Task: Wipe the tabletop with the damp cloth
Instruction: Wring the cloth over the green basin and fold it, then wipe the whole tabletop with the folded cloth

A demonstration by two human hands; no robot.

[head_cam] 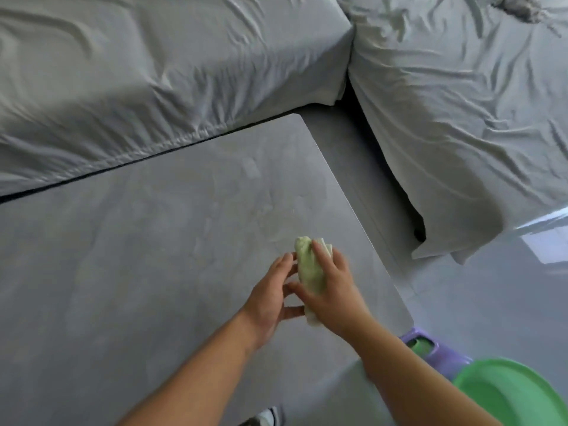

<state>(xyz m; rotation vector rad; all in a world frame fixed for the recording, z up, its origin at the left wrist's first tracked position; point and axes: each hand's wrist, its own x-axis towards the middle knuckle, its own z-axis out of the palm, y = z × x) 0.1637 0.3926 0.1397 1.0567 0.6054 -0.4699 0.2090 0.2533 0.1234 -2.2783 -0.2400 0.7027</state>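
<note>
I judged the largest danger to be the sheet-covered sofa (153,72), which lay right against the far edge of the tabletop (153,256). A long stroke outward could carry the damp cloth (309,269) onto the fabric and wet it. The tabletop was wide and showed faint smears, so a small folded pad could easily leave some strips not wiped.

The cloth was over the right part of the tabletop, near its right edge; I could not tell if it touched the surface. The right hand (333,290) gripped it from above, fingers curled over the fold. The left hand (270,293) held its left side between thumb and fingers. If either grip loosened, I thought it could drop past the near corner.

To the right lay the glossy floor (491,302). A green basin (507,392) sat close to the right forearm, where an elbow could knock it. A purple stool (430,345) stood just beside it, and a shoe (267,418) showed at the bottom edge.
</note>
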